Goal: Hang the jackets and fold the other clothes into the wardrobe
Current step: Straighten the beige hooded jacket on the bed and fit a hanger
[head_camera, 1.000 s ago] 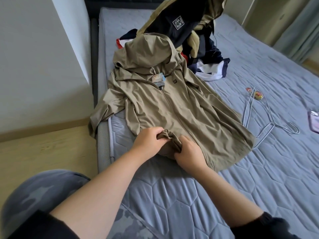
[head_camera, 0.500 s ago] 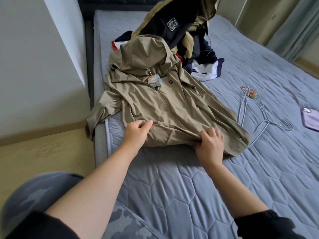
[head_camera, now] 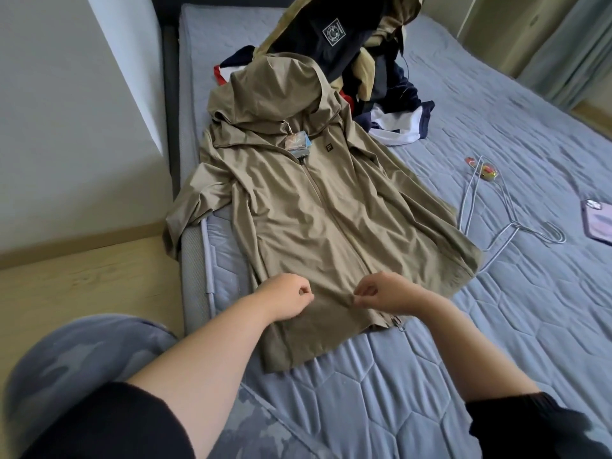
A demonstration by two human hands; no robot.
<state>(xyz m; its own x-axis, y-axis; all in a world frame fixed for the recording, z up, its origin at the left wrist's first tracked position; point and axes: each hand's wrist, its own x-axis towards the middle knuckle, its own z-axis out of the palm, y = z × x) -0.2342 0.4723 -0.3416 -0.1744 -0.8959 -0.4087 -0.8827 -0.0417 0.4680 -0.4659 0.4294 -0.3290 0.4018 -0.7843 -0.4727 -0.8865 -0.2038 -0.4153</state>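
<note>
Khaki and thin, the jacket point(head_camera: 314, 210) lies face up and zipped on the bed point(head_camera: 430, 376), hood point(head_camera: 278, 84) away from the person, hem nearest. One sleeve point(head_camera: 188, 213) droops off the bed edge on the jacket's left; the other lies spread out to its right.

Both hands sit at the hem end. The right hand point(head_camera: 390, 293) has its fingers curled, with thumb and forefinger pinching a small ridge of cloth just beside the zip. The left hand point(head_camera: 288, 298) is curled too, thumb against forefinger low on the jacket's left front — whether any cloth is caught between them I cannot tell.

A card tag point(head_camera: 296, 145) hangs at the jacket's collar. To the jacket's right, just past the spread sleeve, lie wire hangers point(head_camera: 510, 226); beyond its hood sits a heap of other clothes point(head_camera: 364, 61).

The fabric looks light, limp and a little slick — it creases easily and will likely slide rather than hold a shape. Pinching the hem is enough to tug it smooth, I judge, but to lift it the shoulders or collar are the better hold, since the body would sag and bunch from anywhere lower. As a jacket it is for hanging, so a hanger probably goes in through the neck or up from the hem, and the slippery shoulders may slide off thin wire unless the zip stays closed.
</note>
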